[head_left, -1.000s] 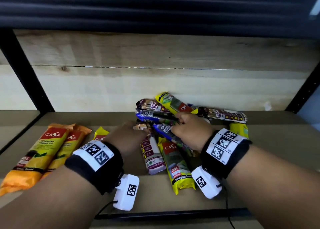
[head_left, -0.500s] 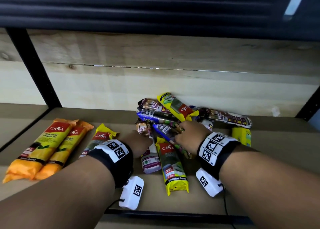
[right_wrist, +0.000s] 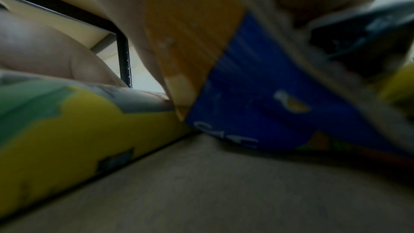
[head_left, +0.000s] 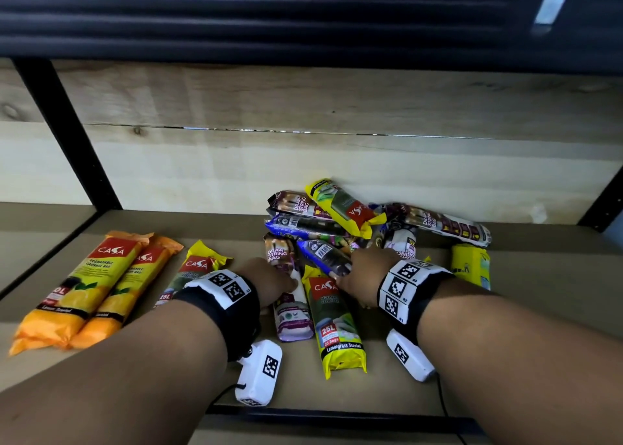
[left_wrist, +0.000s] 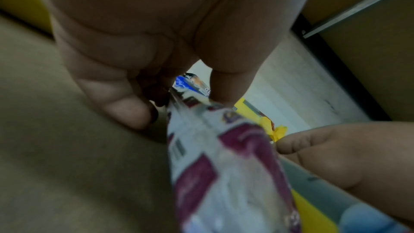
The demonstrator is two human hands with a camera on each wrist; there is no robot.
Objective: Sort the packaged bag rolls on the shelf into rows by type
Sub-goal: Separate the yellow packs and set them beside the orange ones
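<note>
Both hands have drawn back toward the shelf's front edge over the last second, the pile coming closer with them. At far left two orange Casa lemon rolls lie side by side as a started row, a yellow Casa roll just beside them. The left hand grips the white-and-purple drawstring roll, fingers and thumb curled round it. The right hand holds a blue roll at the near edge of the mixed pile. Lifting each roll clear before carrying it should keep the yellow lemongrass roll between the hands from being dragged askew.
</note>
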